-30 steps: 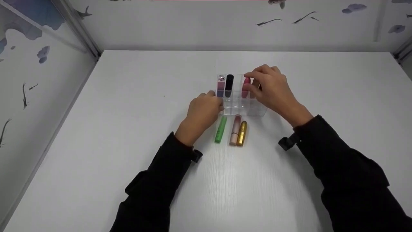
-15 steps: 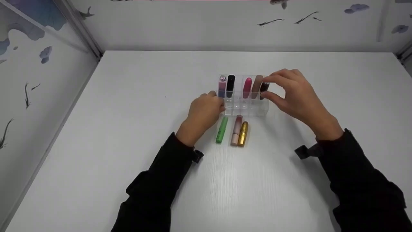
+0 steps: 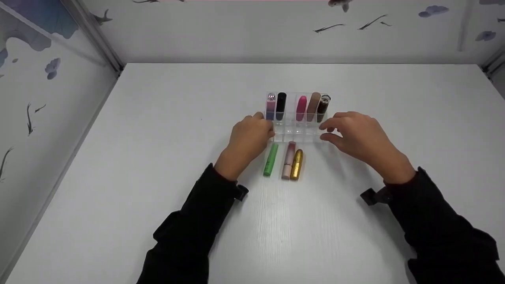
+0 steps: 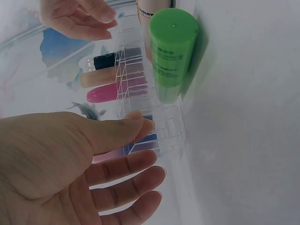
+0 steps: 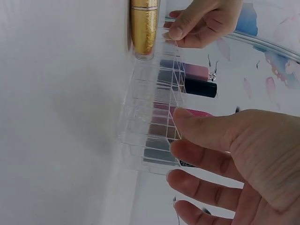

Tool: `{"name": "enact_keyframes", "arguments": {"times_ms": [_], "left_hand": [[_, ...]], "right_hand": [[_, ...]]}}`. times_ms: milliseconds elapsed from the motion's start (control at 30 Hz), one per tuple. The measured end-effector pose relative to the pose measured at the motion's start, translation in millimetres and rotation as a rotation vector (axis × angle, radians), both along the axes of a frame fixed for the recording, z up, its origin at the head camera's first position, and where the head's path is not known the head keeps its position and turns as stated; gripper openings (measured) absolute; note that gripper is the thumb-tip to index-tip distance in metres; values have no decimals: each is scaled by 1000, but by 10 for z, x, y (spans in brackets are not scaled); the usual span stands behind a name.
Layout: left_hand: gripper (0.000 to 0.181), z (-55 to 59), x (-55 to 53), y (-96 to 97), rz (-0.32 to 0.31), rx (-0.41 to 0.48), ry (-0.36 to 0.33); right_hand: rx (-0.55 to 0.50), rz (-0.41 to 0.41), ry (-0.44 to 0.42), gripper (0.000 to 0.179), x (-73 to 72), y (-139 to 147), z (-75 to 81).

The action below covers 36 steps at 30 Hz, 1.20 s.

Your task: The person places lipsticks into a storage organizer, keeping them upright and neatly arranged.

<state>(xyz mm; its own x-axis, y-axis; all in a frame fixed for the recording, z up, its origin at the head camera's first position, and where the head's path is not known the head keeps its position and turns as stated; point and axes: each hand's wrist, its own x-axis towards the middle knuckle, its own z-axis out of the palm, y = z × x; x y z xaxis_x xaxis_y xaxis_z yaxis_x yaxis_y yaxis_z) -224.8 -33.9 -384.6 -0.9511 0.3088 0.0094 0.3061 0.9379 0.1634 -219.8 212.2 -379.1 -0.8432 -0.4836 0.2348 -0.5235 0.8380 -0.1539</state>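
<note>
A clear plastic lipstick organizer (image 3: 290, 136) stands on the white table. My left hand (image 3: 252, 132) pinches its left side between thumb and index finger. Loosely curved, my right hand (image 3: 357, 134) is at the organizer's right front corner, thumb and fingers apart with nothing between them. Along the back row stand a pink-and-blue tube (image 3: 271, 106), a black tube (image 3: 281, 106), a bright pink lipstick (image 3: 301, 108), a brown tube (image 3: 313, 106) and a dark tube with a shiny cap (image 3: 323, 108). One back slot between the black and bright pink ones holds nothing.
In front of the organizer lie a green tube (image 3: 270, 159), a pink lip gloss tube (image 3: 288, 160) and a gold lipstick (image 3: 296, 165). A patterned panel (image 3: 236, 31) rises behind the table (image 3: 177, 102), another at the left.
My right hand has moved from the bright pink lipstick past the dark tube at the right end, then down toward the front corner. The left hand has stayed on the organizer.
</note>
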Motion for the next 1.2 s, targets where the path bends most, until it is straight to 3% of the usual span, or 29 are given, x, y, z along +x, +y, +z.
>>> {"name": "enact_keyframes", "arguments": {"times_ms": [200,467,967,1200], "left_hand": [[26,2,-1,0,-1,12,-16],[26,-10,12,-6,-6,-2,15],[27,10,8,-5,-11,9,-14],[32,88,69,-29,-22,5,61]], "right_hand": [[19,-14,6,12,-9,-7,-71],[15,-21,-3,10,-21,-44,-117],[22,-33,-11,9,-14,-43,-120],[8,-23,-10,8,-3,-49,-123]]}}
